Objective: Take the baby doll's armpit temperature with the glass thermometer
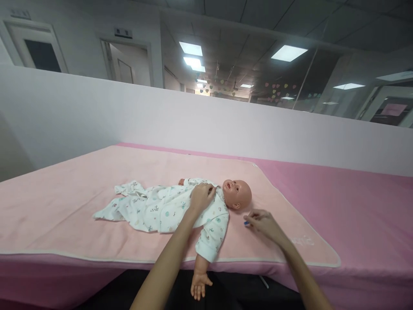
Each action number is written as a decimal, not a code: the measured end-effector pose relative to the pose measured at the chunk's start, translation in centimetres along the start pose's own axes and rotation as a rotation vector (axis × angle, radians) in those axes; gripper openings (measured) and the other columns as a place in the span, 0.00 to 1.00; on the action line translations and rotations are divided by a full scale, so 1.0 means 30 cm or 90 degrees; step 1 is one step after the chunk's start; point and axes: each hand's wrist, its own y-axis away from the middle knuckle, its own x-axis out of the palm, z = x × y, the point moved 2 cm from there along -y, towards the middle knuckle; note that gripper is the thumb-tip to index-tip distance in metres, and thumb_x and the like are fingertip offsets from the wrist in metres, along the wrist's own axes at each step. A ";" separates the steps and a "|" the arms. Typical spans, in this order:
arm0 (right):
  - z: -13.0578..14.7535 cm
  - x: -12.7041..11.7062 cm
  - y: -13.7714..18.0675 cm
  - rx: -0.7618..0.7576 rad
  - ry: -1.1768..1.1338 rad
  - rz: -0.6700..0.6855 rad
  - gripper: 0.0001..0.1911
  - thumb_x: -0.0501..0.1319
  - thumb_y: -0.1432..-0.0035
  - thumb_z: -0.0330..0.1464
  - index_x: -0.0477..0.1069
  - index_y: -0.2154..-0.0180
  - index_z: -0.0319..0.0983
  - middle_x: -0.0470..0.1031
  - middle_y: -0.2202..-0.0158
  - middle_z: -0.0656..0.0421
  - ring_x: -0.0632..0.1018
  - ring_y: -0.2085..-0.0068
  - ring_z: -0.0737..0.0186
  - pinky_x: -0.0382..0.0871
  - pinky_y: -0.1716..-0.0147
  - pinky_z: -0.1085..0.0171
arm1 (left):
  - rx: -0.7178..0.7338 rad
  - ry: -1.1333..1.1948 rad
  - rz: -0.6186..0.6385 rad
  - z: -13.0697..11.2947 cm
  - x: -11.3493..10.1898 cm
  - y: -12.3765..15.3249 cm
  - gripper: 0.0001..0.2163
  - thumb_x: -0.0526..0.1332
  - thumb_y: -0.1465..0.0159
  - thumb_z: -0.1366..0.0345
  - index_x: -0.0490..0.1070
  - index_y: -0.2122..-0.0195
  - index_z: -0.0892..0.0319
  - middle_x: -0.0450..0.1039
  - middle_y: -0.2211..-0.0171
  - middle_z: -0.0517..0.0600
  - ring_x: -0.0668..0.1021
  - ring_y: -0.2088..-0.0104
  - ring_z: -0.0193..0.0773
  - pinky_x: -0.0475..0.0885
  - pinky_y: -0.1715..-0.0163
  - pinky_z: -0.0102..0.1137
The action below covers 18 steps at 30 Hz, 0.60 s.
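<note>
A baby doll lies on its back with its head to the right, dressed in a white printed romper. The romper's legs lie flat to the left. My left hand rests on the doll's chest, fingers curled together at the romper's front just below the collar. Beside the doll's head, my right hand is closed in a pinch on a small blue object, mostly hidden by the fingers. The doll's near arm hangs over the front edge of the table, its palm showing.
A peach mat with a pale border lies under the doll, over a pink cloth covering the table. A low white partition runs along the back. Glass and doors stand beyond it.
</note>
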 end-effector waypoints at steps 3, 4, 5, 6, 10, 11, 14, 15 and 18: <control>0.157 -0.196 -0.035 -0.138 -0.102 -0.191 0.14 0.60 0.54 0.42 0.68 0.80 0.39 0.69 0.83 0.61 0.64 0.85 0.74 0.52 0.87 0.72 | -0.011 0.003 0.005 -0.004 -0.005 0.000 0.13 0.49 0.37 0.63 0.69 0.74 0.58 0.73 0.72 0.50 0.72 0.68 0.39 0.60 0.70 0.32; 0.197 -0.241 -0.042 -0.202 -0.139 -0.252 0.20 0.54 0.50 0.46 0.66 0.83 0.38 0.66 0.86 0.63 0.58 0.87 0.77 0.48 0.87 0.72 | -0.012 0.005 0.006 -0.006 -0.007 0.001 0.12 0.49 0.37 0.63 0.69 0.73 0.58 0.73 0.71 0.50 0.72 0.68 0.39 0.60 0.69 0.32; 0.227 -0.265 -0.047 -0.251 -0.152 -0.291 0.25 0.48 0.47 0.47 0.64 0.85 0.38 0.63 0.88 0.64 0.54 0.88 0.79 0.44 0.87 0.73 | -0.013 0.008 0.008 -0.007 -0.009 0.002 0.12 0.49 0.37 0.63 0.69 0.73 0.58 0.73 0.71 0.50 0.72 0.68 0.39 0.60 0.68 0.32; 0.250 -0.265 -0.052 -0.288 -0.146 -0.288 0.29 0.43 0.45 0.48 0.61 0.87 0.38 0.61 0.89 0.65 0.51 0.88 0.80 0.42 0.87 0.73 | -0.014 0.009 0.012 -0.009 -0.010 0.003 0.12 0.49 0.37 0.63 0.69 0.73 0.58 0.74 0.70 0.50 0.72 0.67 0.39 0.60 0.68 0.32; 0.295 -0.142 -0.067 -0.342 -0.057 -0.133 0.23 0.55 0.49 0.44 0.61 0.89 0.39 0.59 0.90 0.68 0.55 0.87 0.77 0.46 0.89 0.74 | -0.027 0.005 0.023 -0.008 -0.012 0.006 0.13 0.48 0.37 0.64 0.69 0.73 0.58 0.73 0.71 0.50 0.71 0.68 0.38 0.60 0.68 0.31; 0.304 -0.113 -0.071 -0.345 -0.053 -0.091 0.19 0.59 0.51 0.42 0.63 0.87 0.39 0.61 0.89 0.68 0.58 0.87 0.76 0.49 0.89 0.74 | -0.030 0.002 0.023 -0.007 -0.011 0.006 0.13 0.48 0.37 0.64 0.69 0.74 0.58 0.73 0.72 0.50 0.71 0.69 0.38 0.60 0.69 0.31; 0.338 -0.071 -0.086 -0.362 -0.094 -0.028 0.19 0.55 0.44 0.40 0.63 0.84 0.40 0.61 0.88 0.68 0.58 0.88 0.74 0.52 0.90 0.73 | -0.025 0.000 0.013 -0.005 -0.011 0.007 0.14 0.48 0.37 0.63 0.69 0.75 0.58 0.72 0.73 0.49 0.71 0.70 0.37 0.59 0.69 0.30; 0.348 -0.065 -0.091 -0.369 -0.113 -0.031 0.21 0.51 0.42 0.41 0.63 0.83 0.40 0.60 0.88 0.68 0.57 0.88 0.74 0.52 0.90 0.72 | -0.022 0.002 0.011 -0.006 -0.012 0.007 0.14 0.48 0.37 0.63 0.69 0.75 0.58 0.72 0.73 0.49 0.71 0.70 0.37 0.59 0.69 0.30; 0.355 -0.043 -0.103 -0.373 -0.134 -0.043 0.22 0.48 0.40 0.42 0.66 0.78 0.37 0.64 0.83 0.66 0.63 0.84 0.75 0.60 0.86 0.73 | -0.016 0.005 0.016 -0.010 -0.018 0.008 0.14 0.47 0.37 0.64 0.69 0.74 0.58 0.72 0.73 0.49 0.71 0.69 0.37 0.59 0.69 0.31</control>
